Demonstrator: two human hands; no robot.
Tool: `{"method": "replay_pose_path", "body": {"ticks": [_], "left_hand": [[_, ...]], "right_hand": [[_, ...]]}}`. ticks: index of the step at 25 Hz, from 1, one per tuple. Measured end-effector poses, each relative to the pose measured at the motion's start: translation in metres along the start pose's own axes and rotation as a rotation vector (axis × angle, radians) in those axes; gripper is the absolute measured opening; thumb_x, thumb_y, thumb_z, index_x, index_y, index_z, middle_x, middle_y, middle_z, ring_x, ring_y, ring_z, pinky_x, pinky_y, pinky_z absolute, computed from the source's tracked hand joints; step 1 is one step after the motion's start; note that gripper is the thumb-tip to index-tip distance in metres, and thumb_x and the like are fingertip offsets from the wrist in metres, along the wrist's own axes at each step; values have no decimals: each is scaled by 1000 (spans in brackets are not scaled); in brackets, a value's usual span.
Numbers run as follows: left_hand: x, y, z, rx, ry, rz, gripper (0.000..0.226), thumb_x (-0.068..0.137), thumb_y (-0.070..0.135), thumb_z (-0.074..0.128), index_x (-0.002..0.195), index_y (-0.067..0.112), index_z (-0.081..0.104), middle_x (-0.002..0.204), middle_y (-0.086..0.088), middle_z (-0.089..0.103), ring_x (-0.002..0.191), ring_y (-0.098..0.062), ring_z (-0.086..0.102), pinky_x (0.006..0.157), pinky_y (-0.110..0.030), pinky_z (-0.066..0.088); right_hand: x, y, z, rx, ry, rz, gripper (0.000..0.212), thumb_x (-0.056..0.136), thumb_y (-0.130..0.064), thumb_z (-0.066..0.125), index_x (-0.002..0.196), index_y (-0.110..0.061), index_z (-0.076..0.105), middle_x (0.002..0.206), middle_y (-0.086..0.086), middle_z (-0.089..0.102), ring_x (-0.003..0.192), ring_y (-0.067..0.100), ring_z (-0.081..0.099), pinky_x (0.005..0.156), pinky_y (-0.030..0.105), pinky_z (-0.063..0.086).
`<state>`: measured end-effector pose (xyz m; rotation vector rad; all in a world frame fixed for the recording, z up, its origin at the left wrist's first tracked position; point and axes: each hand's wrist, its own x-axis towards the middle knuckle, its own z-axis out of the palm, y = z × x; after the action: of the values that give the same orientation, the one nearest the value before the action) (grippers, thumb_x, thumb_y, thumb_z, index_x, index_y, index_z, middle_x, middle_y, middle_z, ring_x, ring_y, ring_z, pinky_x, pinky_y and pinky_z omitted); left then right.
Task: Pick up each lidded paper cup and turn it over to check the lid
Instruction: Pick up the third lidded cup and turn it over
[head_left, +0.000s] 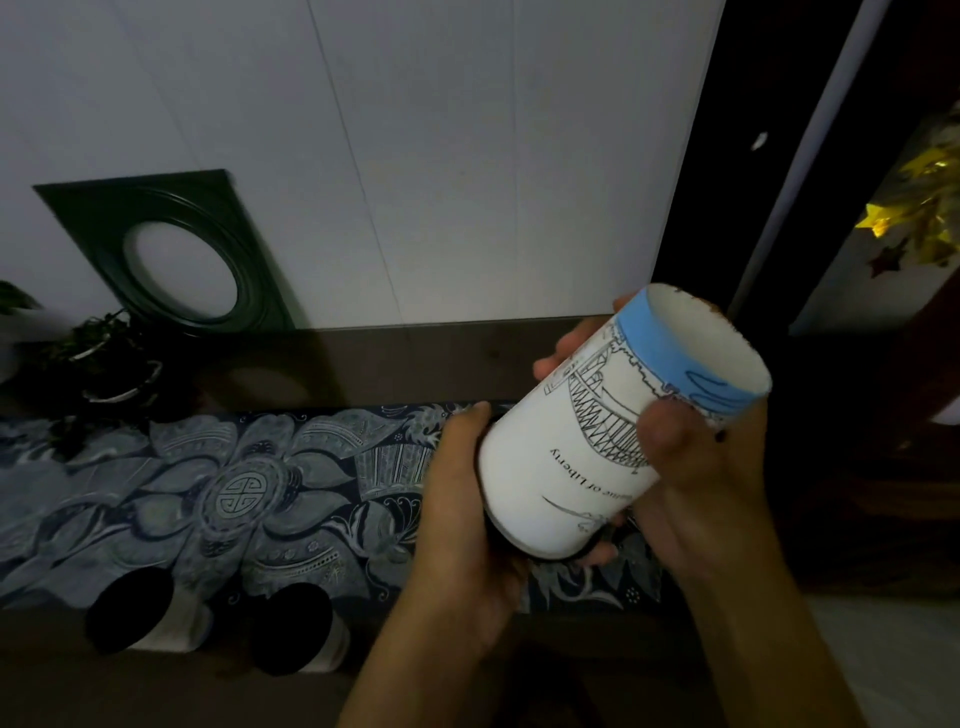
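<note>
We find 1 cup lifted off the counter and held in both hands, tipped well past level so its base points up and away and its lid end points down toward us. The left hand curls round the lower, lid end, thumb along the wall. The right hand grips the upper wall, thumb pressed on the printed side, fingers wrapped behind. The lid itself shows only as a dark edge under the cup's lower rim; we cannot tell whether it is seated.

2 more cups with dark lids stand upright at the near edge of the patterned cloth, well apart from the held cup.

In our judgement the step in hand is the turn-over and lid check of this cup. The next move calls for finishing the roll until the lid is open to view, with both hands firm on the wall and light at the lid, since a loose lid could drop off. After that, the cup goes back upright.
</note>
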<state>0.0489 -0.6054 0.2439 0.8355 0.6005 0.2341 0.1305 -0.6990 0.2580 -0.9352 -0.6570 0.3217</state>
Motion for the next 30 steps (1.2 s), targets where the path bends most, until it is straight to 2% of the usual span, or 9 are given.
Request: {"method": "replay_pose_path", "body": {"ticks": [5, 8, 11, 13, 19, 21, 25, 27, 30], "left_hand": [[4, -19, 10, -24, 249, 385, 40, 95, 46, 44, 79, 31, 77, 93, -9, 81, 89, -37, 74, 70, -43, 54], [2, -16, 2, -66, 176, 250, 46, 98, 44, 41, 79, 27, 79, 85, -9, 80, 72, -29, 74, 60, -35, 56], [-2, -6, -9, 12, -15, -11, 53, 97, 47, 37, 102, 12, 77, 91, -21, 78, 66, -35, 72, 54, -37, 58], [-5, -4, -8, 47, -16, -44, 54, 97, 47, 37, 103, 10, 75, 89, -22, 77, 64, -36, 71, 50, -37, 58], [1, -20, 3, 69, 219, 426, 39, 93, 43, 41, 78, 34, 77, 95, -10, 79, 99, -44, 71, 74, -51, 54], [1, -18, 0, 35, 225, 375, 42, 99, 42, 40, 83, 30, 77, 99, -14, 79, 103, -48, 69, 76, -53, 51], [-4, -14, -6, 72, 124, 157, 49, 99, 48, 37, 89, 23, 78, 96, -13, 81, 87, -36, 75, 76, -47, 54], [-5, -16, -2, 105, 172, 228, 47, 101, 44, 38, 85, 25, 78, 92, -7, 82, 88, -32, 75, 79, -48, 56], [-1, -29, 1, 192, 219, 475, 41, 98, 40, 40, 79, 24, 73, 79, 0, 79, 75, -15, 74, 60, -31, 58]], "right_hand": [[-12, 14, 16, 128, 254, 19, 105, 51, -53, 85, 128, 5, 44, 106, 16, 70, 98, 32, 71, 77, 44, 60], [-13, 14, 8, 52, 247, 38, 98, 48, -54, 87, 124, -3, 52, 114, 19, 68, 105, 35, 68, 85, 53, 56], [-11, 4, -4, -15, 17, 57, 86, 50, -54, 86, 117, -10, 54, 105, 7, 74, 103, 30, 69, 83, 45, 57], [-13, 1, -4, 1, 16, 51, 83, 52, -54, 85, 114, -10, 54, 99, 3, 75, 100, 27, 71, 80, 41, 58], [-25, 15, 15, 167, 338, 40, 99, 50, -50, 87, 129, -5, 48, 116, 16, 69, 105, 32, 68, 82, 44, 58], [-27, 15, 10, 184, 356, 68, 89, 43, -48, 90, 120, -18, 57, 120, 16, 68, 108, 32, 67, 85, 46, 57], [-27, 10, 1, 191, 216, 135, 79, 35, -45, 94, 107, -30, 65, 111, 9, 73, 105, 30, 69, 87, 49, 56], [-27, 11, 4, 220, 223, 93, 89, 44, -44, 91, 121, -18, 56, 110, 12, 72, 105, 33, 68, 88, 50, 55], [-30, 18, 11, 272, 313, 68, 89, 55, -48, 85, 128, -11, 51, 114, 15, 70, 107, 34, 67, 88, 50, 55]]}}
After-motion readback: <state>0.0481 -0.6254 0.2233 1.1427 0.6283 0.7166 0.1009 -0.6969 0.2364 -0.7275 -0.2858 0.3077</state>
